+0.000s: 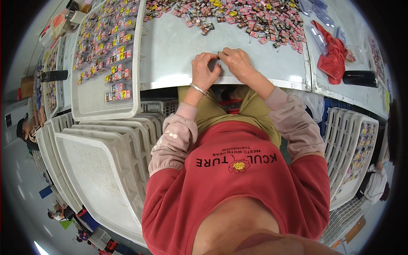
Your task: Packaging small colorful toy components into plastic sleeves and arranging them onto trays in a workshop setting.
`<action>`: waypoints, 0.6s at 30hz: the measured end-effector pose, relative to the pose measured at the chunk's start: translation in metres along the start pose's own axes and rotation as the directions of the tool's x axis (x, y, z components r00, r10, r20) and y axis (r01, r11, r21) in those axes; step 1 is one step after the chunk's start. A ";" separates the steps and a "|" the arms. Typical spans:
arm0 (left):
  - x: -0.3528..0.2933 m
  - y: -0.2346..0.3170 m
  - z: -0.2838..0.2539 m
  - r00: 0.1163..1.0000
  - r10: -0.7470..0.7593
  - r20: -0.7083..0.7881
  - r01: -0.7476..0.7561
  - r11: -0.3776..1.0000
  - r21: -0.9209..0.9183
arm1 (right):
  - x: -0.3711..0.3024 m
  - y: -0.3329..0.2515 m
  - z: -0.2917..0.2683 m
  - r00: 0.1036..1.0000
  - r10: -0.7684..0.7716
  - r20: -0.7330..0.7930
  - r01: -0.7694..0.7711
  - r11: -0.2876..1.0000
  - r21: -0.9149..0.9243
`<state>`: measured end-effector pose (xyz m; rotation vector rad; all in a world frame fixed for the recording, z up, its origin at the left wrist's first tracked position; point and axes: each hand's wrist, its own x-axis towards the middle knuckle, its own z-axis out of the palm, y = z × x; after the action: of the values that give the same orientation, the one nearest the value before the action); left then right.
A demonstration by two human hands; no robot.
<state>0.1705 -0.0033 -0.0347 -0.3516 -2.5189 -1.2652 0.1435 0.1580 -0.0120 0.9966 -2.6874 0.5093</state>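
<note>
My left hand (205,71) and my right hand (237,63) meet just above the front part of the pale table (170,55). The fingers of both are curled in, their tips almost touching. Between them shows a small dark patch, too unclear to name, and whatever the fingertips pinch is hidden. A bracelet circles my left wrist. Beyond the hands spreads a large heap of small flat pieces (255,21) in pink, black and yellow, with a few loose ones at its near edge.
To the left, a white tray (91,109) carries rows of clear packs with coloured pieces. Stacked white trays (93,157) stand below it, and more trays (346,144) at the right. A red cloth (333,59) and a black case (360,78) lie on the right table. People work farther off.
</note>
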 end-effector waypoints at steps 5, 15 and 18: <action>0.001 -0.002 -0.006 1.000 0.005 0.002 -0.005 1.000 -0.007 | -0.007 0.003 0.001 0.987 -0.033 -0.158 0.062 0.982 0.179; 0.010 0.008 -0.019 0.933 0.334 0.132 -0.348 0.932 0.103 | 0.010 0.033 0.001 0.955 0.281 -0.097 -0.166 0.776 0.609; 0.008 0.002 -0.016 0.916 0.354 0.186 -0.379 0.918 0.115 | 0.045 0.041 -0.020 0.943 0.319 -0.090 -0.224 0.813 0.537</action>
<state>0.1664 -0.0145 -0.0207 -0.8782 -2.4980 -0.9285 0.0847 0.1691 0.0109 0.6210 -2.5863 1.3774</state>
